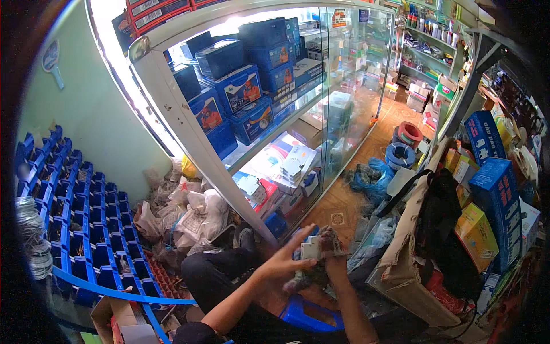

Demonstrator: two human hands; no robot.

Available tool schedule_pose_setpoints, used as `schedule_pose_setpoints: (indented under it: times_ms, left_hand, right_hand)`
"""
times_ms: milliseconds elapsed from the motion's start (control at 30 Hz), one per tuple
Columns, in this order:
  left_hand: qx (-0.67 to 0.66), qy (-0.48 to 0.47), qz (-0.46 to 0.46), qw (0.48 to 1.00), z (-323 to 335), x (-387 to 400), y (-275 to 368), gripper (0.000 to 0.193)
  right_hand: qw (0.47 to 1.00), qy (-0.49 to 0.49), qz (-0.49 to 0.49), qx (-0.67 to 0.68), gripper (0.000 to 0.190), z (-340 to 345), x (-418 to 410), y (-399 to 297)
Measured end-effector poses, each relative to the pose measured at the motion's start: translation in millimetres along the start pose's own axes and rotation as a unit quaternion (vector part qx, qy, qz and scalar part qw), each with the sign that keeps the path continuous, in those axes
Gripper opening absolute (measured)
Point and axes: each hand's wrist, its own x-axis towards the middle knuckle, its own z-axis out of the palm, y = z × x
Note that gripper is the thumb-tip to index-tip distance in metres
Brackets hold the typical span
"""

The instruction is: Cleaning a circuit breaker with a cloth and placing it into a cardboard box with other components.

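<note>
My left hand [285, 260] grips a small white electrical device [310, 250], likely a circuit breaker, between the thumb and the spread fingers. Just to its right, my right hand [337, 264] is closed on a bunched, dirty rag [331, 238]. The rag touches the device's right side and hangs below it, and it hides much of my right fingers. Both hands are held close together above my lap. Beneath them shows a blue plastic frame-like piece [311, 316], partly covered by my forearms.
A glass display cabinet [193, 148] with blue boxes [242, 88] stands ahead. Blue parts bins [81, 215] and crumpled plastic bags [197, 215] fill the left. At right are a torn cardboard box [397, 275] and blue cartons [496, 206]. Wire coils [399, 155] lie on the tiled floor.
</note>
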Motion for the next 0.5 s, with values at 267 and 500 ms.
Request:
schedule_pose_setpoints:
  times_ms: [267, 500]
  left_hand:
    - [-0.082, 0.241, -0.072, 0.964, 1.0, 4.1, -60.6, 0.062]
    - [-0.186, 0.130, -0.119, 0.967, 12.9, -11.3, -92.2, 0.054]
  right_hand:
    - [0.955, -0.111, -0.032, -0.275, 0.054, 6.4, -8.4, -5.3]
    - [0.932, -0.103, -0.182, -0.296, 0.061, 4.6, -14.5, 47.2]
